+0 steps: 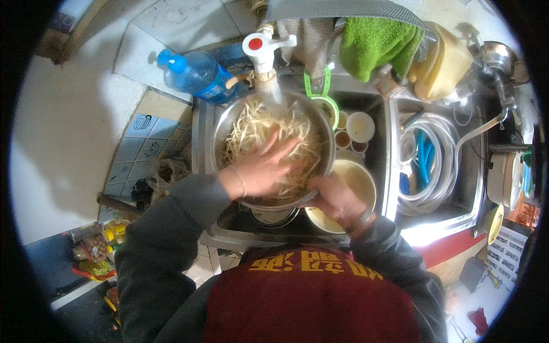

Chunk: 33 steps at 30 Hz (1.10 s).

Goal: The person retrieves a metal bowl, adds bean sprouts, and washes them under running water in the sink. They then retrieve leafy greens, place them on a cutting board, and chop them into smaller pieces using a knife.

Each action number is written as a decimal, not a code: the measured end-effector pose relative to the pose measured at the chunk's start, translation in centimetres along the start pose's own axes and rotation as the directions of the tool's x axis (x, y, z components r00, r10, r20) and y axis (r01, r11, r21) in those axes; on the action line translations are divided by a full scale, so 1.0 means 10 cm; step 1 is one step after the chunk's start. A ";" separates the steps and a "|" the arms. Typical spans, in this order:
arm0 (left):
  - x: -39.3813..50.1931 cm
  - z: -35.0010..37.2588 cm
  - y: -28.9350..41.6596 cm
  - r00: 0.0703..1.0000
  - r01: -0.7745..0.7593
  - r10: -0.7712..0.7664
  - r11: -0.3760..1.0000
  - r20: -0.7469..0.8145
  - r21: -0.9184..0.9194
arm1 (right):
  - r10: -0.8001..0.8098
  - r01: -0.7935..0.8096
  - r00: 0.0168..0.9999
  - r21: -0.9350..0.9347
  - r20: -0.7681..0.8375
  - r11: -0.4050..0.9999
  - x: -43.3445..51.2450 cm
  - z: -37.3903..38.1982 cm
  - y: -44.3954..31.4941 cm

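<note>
A large metal bowl (217, 128) of pale bean sprouts (253, 124) stands under a white tap (262, 55) with a red mark, over the left sink basin. What looks like water runs from the spout into it. My left hand (263, 169), slightly blurred, lies on the sprouts inside the bowl with its fingers apart. At the bowl's lower right rim is my right hand (336, 197), fingers closed on the edge; its fingertips are partly hidden. Beneath that hand sits a cream-coloured bowl (364, 184) in the basin. Another round container (274, 216) shows under the metal bowl.
Small bowls (360, 127) and a green-rimmed strainer or holder (336, 113) are right of the metal bowl. A coiled clear hose (448, 158) fills much of the right basin. A blue pump bottle (199, 77) stands back left; green (377, 47) and yellow cloths (444, 64) hang behind.
</note>
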<state>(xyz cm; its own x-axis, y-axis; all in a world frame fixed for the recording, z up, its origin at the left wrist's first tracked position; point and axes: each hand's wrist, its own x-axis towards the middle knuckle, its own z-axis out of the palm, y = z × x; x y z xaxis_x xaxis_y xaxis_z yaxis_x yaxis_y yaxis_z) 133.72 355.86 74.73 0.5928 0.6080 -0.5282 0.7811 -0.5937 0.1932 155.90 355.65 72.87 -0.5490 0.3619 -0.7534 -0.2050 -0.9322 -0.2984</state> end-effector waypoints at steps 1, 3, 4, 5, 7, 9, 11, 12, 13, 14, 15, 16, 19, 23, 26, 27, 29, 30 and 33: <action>0.08 0.01 -0.03 0.995 0.023 -0.026 0.999 -0.096 -0.036 | -0.019 0.019 1.000 -0.024 -0.003 1.000 0.01 0.01 0.00; 0.17 0.02 -0.09 0.961 0.094 -0.113 0.992 -0.251 -0.087 | -0.051 0.052 0.999 -0.068 0.017 0.996 0.02 0.00 -0.02; 0.15 0.02 -0.13 0.956 0.186 -0.210 0.974 -0.207 -0.131 | -0.045 0.044 0.999 -0.048 -0.017 0.998 0.02 0.00 -0.04; 0.10 0.02 -0.16 0.952 0.175 -0.223 0.959 -0.209 -0.224 | -0.043 0.042 0.998 -0.029 -0.034 0.999 0.01 -0.02 -0.07; -0.07 0.03 -0.25 0.920 0.123 -0.248 0.918 -0.305 -0.376 | -0.048 0.048 0.998 0.003 -0.047 0.999 -0.01 -0.05 -0.11; -0.26 0.03 -0.33 0.897 0.179 -0.360 0.826 -0.257 -0.534 | -0.061 0.062 0.997 0.027 -0.037 0.998 -0.04 -0.07 -0.14; -0.33 0.03 -0.34 0.865 0.299 -0.478 0.738 -0.155 -0.605 | -0.061 0.062 0.998 0.038 -0.026 0.997 -0.05 -0.08 -0.16; -0.31 0.04 -0.30 0.879 0.225 -0.440 0.725 -0.186 -0.651 | -0.061 0.062 0.998 0.039 -0.021 0.997 -0.06 -0.09 -0.15; -0.26 0.05 -0.23 0.883 0.197 -0.429 0.706 -0.190 -0.680 | -0.058 0.059 0.998 0.041 -0.023 0.997 -0.05 -0.09 -0.15; -0.16 0.06 -0.12 0.887 0.168 -0.418 0.686 -0.195 -0.708 | -0.055 0.056 0.998 0.044 -0.026 0.997 -0.04 -0.09 -0.15; -0.07 0.07 -0.01 0.887 0.166 -0.425 0.659 -0.182 -0.734 | -0.060 0.062 0.998 0.061 -0.029 0.996 -0.03 -0.09 -0.15; 0.02 0.09 0.14 0.890 0.198 -0.386 0.805 -0.241 -0.559 | -0.029 0.030 0.998 0.027 -0.054 0.999 -0.01 -0.09 -0.15; 0.08 0.08 0.31 0.994 -0.019 -0.042 0.842 -0.100 -0.539 | 0.000 -0.001 0.998 -0.007 -0.058 1.000 0.02 -0.11 -0.17; -0.07 0.01 0.20 0.921 0.105 -0.273 0.860 -0.278 -0.499 | -0.055 0.054 0.998 0.034 0.042 0.998 0.01 -0.13 -0.19; -0.03 -0.07 0.14 0.924 0.083 -0.185 0.951 -0.333 -0.299 | -0.048 0.048 0.999 0.037 0.002 0.998 -0.01 -0.13 -0.16; 0.03 -0.10 0.15 0.889 0.011 -0.106 0.978 -0.445 -0.210 | -0.037 0.038 0.999 0.032 -0.017 0.999 -0.01 -0.12 -0.14; 0.18 -0.15 0.15 0.972 -0.001 -0.036 0.988 -0.231 -0.157 | -0.036 0.036 0.999 0.021 0.006 0.999 -0.02 -0.10 -0.11; 0.26 -0.18 0.13 0.994 0.014 -0.024 0.995 -0.103 -0.101 | -0.044 0.044 0.999 0.025 0.017 0.999 -0.03 -0.09 -0.10; 0.39 -0.24 0.00 0.989 0.146 -0.147 0.987 -0.014 -0.065 | -0.065 0.065 0.998 -0.001 0.008 0.998 -0.04 -0.07 -0.12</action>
<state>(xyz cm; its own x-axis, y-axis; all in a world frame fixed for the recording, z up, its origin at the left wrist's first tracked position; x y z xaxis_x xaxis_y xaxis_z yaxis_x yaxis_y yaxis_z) 136.55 359.50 74.70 0.4742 0.6961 -0.5390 0.8702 -0.4634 0.1672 156.94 356.59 73.09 -0.5406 0.4216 -0.7280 -0.2393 -0.9067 -0.3473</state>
